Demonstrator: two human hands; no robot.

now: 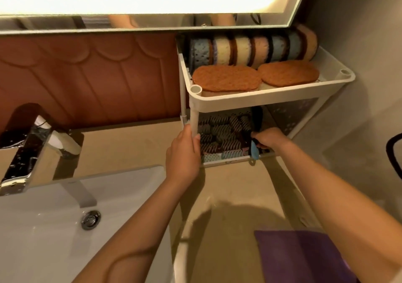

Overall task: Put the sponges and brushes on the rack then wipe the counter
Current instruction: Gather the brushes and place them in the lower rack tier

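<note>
A white two-tier rack stands on the beige counter at the back right. Its top shelf holds a row of upright sponges and two flat brown sponges. The lower shelf holds several striped brushes. My left hand grips the rack's front left post. My right hand reaches into the lower shelf, shut on a brush with a blue handle whose end hangs over the shelf's front edge.
A purple cloth lies on the counter at the near right. A white sink with a chrome tap fills the left. A lit mirror hangs above brown wall tiles. A grey wall closes the right side.
</note>
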